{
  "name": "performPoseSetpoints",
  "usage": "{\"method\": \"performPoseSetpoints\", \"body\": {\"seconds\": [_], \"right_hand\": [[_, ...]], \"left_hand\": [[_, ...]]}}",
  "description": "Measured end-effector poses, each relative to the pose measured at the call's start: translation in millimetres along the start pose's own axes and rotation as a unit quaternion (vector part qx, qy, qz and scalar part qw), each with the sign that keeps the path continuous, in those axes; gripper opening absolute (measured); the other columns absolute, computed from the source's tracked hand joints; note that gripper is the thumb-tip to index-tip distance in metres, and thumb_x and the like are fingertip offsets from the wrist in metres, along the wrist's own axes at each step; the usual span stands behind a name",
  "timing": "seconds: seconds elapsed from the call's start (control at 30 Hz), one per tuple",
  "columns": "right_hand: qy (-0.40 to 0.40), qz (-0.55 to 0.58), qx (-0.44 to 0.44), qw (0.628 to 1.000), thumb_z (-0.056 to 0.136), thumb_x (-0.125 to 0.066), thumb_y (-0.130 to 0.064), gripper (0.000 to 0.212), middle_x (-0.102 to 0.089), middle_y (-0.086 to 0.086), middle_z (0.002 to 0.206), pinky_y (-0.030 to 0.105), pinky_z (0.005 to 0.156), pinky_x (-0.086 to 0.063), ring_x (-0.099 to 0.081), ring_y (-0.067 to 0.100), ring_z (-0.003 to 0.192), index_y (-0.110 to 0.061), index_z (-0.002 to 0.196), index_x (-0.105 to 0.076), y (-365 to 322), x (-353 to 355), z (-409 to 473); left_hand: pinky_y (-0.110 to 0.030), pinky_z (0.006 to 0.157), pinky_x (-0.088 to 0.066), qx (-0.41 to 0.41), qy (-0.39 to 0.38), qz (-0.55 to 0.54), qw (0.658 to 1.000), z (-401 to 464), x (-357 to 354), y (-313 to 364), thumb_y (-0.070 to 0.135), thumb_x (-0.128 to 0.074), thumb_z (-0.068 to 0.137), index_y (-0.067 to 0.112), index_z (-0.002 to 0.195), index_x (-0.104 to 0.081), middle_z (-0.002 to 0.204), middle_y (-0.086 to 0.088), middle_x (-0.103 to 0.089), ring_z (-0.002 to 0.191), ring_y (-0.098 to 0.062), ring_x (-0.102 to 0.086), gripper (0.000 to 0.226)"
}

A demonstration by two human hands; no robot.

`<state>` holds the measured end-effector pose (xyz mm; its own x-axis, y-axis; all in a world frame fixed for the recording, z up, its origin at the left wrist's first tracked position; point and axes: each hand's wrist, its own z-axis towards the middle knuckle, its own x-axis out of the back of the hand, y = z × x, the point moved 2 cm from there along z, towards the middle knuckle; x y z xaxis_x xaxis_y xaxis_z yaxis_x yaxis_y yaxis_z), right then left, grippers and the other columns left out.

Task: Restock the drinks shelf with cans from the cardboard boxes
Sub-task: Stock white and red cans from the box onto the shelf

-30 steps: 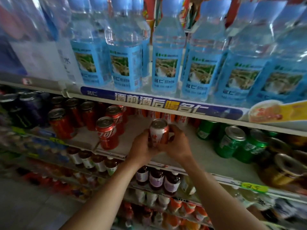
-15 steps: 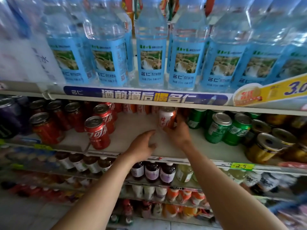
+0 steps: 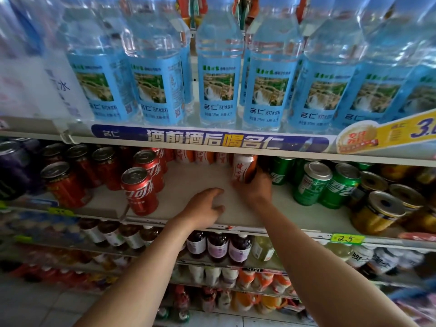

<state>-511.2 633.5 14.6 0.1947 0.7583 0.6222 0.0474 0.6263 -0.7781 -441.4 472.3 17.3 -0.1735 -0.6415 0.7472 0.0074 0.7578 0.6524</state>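
My right hand (image 3: 253,188) grips an orange-and-white can (image 3: 243,169) deep on the middle drinks shelf (image 3: 188,185), in front of a back row of matching orange-and-white cans (image 3: 203,156). The can's top is hidden under the shelf edge above. My left hand (image 3: 204,208) hovers over the bare shelf board near its front edge, fingers loosely curled, holding nothing. No cardboard box is in view.
Red cola cans (image 3: 140,190) stand left of the gap, green cans (image 3: 313,182) right of it, gold cans (image 3: 379,213) farther right. Blue-labelled water bottles (image 3: 219,67) fill the shelf above. Small bottles (image 3: 217,246) line the shelves below.
The can, first held in both hands at the shelf front, went back toward the rear row in my right hand. My left hand let go and stayed near the front edge.
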Motion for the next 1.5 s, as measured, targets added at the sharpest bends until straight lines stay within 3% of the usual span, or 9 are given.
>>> {"method": "performPoseSetpoints", "body": {"seconds": [0.27,0.87,0.97,1.03,1.1,1.2,1.3,1.4,1.5], "right_hand": [[0.017,-0.007,-0.026,0.999,0.08,-0.074,-0.044,0.06,-0.069,0.014,0.119,0.038,0.083,-0.052,-0.065,0.035,0.107,-0.013,0.127,-0.054,3.1,-0.6,1.4],[-0.009,0.021,-0.031,0.999,0.085,-0.073,-0.029,0.05,-0.067,0.016,0.121,0.033,0.082,-0.049,-0.063,0.035,0.11,-0.009,0.127,-0.055,7.9,5.9,-1.2],[0.01,0.038,0.009,0.999,0.081,-0.076,-0.022,0.05,-0.072,0.01,0.11,0.016,0.067,-0.04,-0.069,0.026,0.095,-0.012,0.127,-0.058,-0.7,22.9,-21.5],[0.049,0.059,0.063,0.995,0.081,-0.075,-0.018,0.046,-0.073,0.003,0.089,0.004,0.054,-0.036,-0.064,0.001,0.066,-0.015,0.125,-0.062,-13.7,39.7,-49.4],[0.044,0.096,0.145,0.984,0.084,-0.072,-0.015,0.032,-0.07,-0.009,0.082,0.001,0.057,-0.041,-0.062,-0.01,0.062,-0.017,0.116,-0.067,-27.6,49.3,-81.0],[-0.044,0.152,0.268,0.95,0.088,-0.07,-0.009,0.016,-0.072,-0.009,0.092,0.016,0.061,-0.054,-0.068,0.001,0.072,-0.014,0.103,-0.071,-39.2,50.1,-118.7],[-0.217,0.144,0.314,0.913,0.089,-0.071,-0.013,0.011,-0.071,-0.014,0.086,0.018,0.061,-0.054,-0.068,0.002,0.071,-0.015,0.099,-0.072,-31.9,12.7,-147.2],[-0.379,0.09,0.293,0.873,0.089,-0.072,-0.016,0.008,-0.069,-0.017,0.08,0.012,0.057,-0.048,-0.066,-0.001,0.066,-0.016,0.097,-0.072,-12.9,-56.2,-180.9],[-0.483,0.039,0.285,0.827,0.087,-0.071,-0.008,0.008,-0.07,-0.006,0.076,0.022,0.055,-0.05,-0.063,0.004,0.064,-0.012,0.094,-0.072,5.1,-124.2,-219.3]], "left_hand": [[-0.024,0.106,-0.039,-0.002,-0.013,-0.01,1.0,2.9,5.7,-4.4,0.02,-0.057,0.097,0.024,0.143,-0.045,0.147,0.001,-0.047,0.127,-0.018,-0.051,0.048],[-0.021,0.098,-0.04,0.003,-0.025,-0.028,0.999,0.2,8.6,-1.0,0.025,-0.058,0.096,0.025,0.144,-0.044,0.145,0.005,-0.047,0.118,-0.015,-0.055,0.049],[-0.024,0.101,-0.044,-0.01,0.011,-0.086,0.996,-7.0,16.1,-1.6,0.024,-0.063,0.094,0.022,0.135,-0.053,0.137,0.006,-0.056,0.123,-0.01,-0.054,0.043],[-0.022,0.091,-0.049,-0.04,0.08,-0.136,0.987,-20.3,23.3,1.4,0.016,-0.065,0.092,0.023,0.123,-0.061,0.121,0.007,-0.065,0.112,-0.006,-0.061,0.032],[-0.017,0.08,-0.049,-0.066,0.143,-0.178,0.971,-42.2,28.8,5.3,0.01,-0.065,0.092,0.023,0.11,-0.067,0.103,0.008,-0.07,0.094,-0.003,-0.066,0.022],[-0.016,0.071,-0.05,-0.057,0.174,-0.191,0.964,-70.2,30.9,-1.3,0.012,-0.067,0.091,0.022,0.099,-0.072,0.09,0.007,-0.072,0.084,-0.007,-0.068,0.014],[-0.019,0.069,-0.053,0.012,0.207,-0.205,0.957,-106.0,15.6,-47.1,0.012,-0.071,0.087,0.023,0.093,-0.071,0.084,0.01,-0.073,0.08,-0.006,-0.069,0.012],[-0.017,0.067,-0.05,0.17,0.213,-0.233,0.934,-167.4,-19.4,-122.2,0.01,-0.071,0.087,0.018,0.094,-0.07,0.08,0.008,-0.07,0.074,0.0,-0.066,0.01],[-0.023,0.071,-0.047,0.314,0.224,-0.236,0.892,-244.8,-65.5,-191.9,0.018,-0.068,0.091,0.016,0.096,-0.069,0.081,0.009,-0.068,0.078,0.003,-0.066,0.006]]}}
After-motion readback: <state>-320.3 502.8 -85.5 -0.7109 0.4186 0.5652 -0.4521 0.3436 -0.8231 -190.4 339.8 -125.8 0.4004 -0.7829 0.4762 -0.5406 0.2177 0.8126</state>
